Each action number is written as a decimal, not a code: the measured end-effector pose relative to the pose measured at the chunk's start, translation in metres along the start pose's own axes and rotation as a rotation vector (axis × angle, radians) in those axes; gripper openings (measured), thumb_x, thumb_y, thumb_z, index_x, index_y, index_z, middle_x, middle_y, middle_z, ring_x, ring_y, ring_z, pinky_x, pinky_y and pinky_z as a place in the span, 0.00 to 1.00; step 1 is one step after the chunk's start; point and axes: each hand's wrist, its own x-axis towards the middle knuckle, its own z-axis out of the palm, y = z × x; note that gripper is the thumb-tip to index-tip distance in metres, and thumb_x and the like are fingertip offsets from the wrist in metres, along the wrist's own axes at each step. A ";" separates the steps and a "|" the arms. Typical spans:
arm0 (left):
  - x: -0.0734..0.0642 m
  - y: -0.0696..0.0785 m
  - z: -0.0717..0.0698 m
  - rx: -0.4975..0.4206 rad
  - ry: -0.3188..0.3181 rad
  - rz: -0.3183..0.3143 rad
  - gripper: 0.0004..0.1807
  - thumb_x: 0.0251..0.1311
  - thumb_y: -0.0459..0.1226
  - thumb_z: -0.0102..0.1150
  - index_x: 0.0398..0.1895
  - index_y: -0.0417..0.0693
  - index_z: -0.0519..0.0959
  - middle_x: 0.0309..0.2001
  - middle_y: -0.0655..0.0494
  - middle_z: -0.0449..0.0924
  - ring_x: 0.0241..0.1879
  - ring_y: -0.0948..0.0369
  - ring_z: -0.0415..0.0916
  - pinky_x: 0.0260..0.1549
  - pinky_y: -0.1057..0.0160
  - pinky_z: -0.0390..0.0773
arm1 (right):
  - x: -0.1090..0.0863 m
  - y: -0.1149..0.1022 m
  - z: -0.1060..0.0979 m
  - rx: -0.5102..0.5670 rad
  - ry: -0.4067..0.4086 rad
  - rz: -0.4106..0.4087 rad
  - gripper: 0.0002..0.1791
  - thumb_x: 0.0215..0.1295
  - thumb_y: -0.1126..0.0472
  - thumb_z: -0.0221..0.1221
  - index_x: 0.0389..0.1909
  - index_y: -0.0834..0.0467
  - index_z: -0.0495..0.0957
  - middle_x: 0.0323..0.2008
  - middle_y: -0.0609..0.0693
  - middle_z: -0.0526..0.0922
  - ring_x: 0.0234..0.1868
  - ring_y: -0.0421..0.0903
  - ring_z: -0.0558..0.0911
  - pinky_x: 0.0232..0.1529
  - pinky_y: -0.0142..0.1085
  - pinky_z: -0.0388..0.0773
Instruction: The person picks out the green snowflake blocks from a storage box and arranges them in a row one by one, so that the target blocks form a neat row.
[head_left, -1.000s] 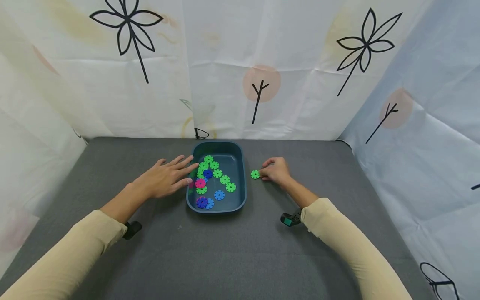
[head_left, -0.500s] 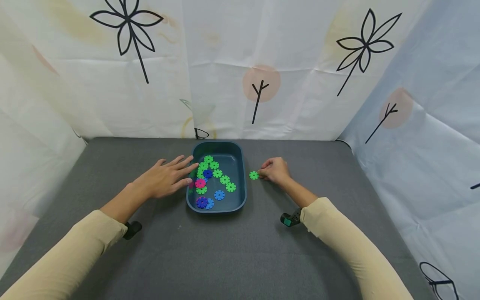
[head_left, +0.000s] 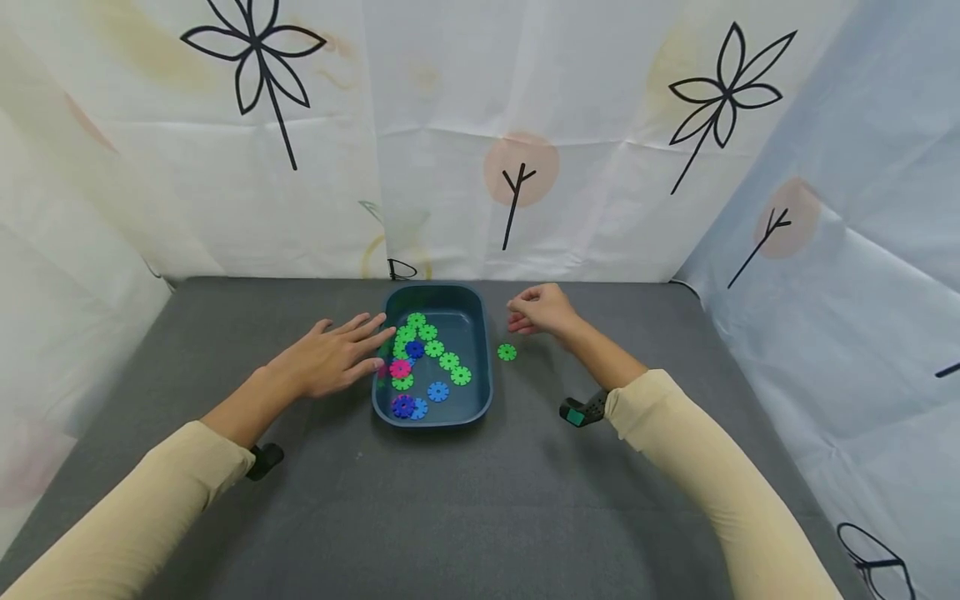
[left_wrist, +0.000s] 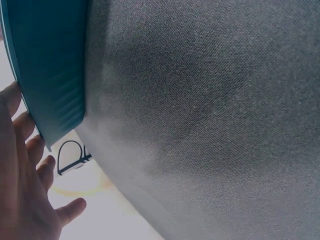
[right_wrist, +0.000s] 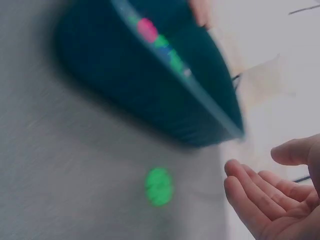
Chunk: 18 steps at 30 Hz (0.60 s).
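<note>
A dark teal tray stands on the grey table, with several flat notched discs in green, blue and pink inside, mostly toward its left half. My left hand spreads its straight fingers over the tray's left rim, the fingertips touching it. On the cloth just right of the tray lies a single green disc. My right hand hovers above and behind that disc, apart from it. In the right wrist view the thumb and loosely bent fingers stand apart with nothing between them, and the green disc lies off to their left.
Grey cloth covers the table. A white printed curtain rises behind its far edge, and more fabric hangs along the right side. Each wrist carries a black strapped device, such as the one at the right wrist.
My right hand has let go of the green disc, after shifting it slightly left, and has lifted away toward the back. The left hand stays on the tray rim.
</note>
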 end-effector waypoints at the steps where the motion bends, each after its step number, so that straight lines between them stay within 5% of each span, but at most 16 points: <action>1: 0.000 0.000 0.000 0.000 0.000 0.000 0.34 0.75 0.53 0.44 0.78 0.50 0.56 0.78 0.45 0.49 0.76 0.41 0.48 0.64 0.28 0.54 | -0.001 -0.006 0.000 0.011 -0.014 -0.003 0.18 0.73 0.62 0.55 0.55 0.72 0.75 0.47 0.70 0.83 0.48 0.61 0.85 0.50 0.48 0.81; 9: 0.000 -0.001 0.001 -0.009 0.005 0.002 0.34 0.75 0.53 0.44 0.79 0.51 0.55 0.78 0.45 0.49 0.76 0.41 0.47 0.64 0.28 0.53 | -0.005 -0.035 0.015 0.056 -0.210 0.044 0.23 0.74 0.59 0.55 0.62 0.70 0.72 0.50 0.68 0.83 0.52 0.59 0.84 0.54 0.48 0.80; 18: 0.000 -0.001 0.003 -0.011 0.001 0.005 0.34 0.75 0.54 0.43 0.79 0.51 0.55 0.78 0.45 0.48 0.76 0.41 0.48 0.64 0.28 0.54 | -0.004 -0.034 0.049 -0.002 -0.386 0.093 0.26 0.76 0.57 0.54 0.65 0.70 0.69 0.55 0.71 0.79 0.55 0.60 0.82 0.59 0.51 0.75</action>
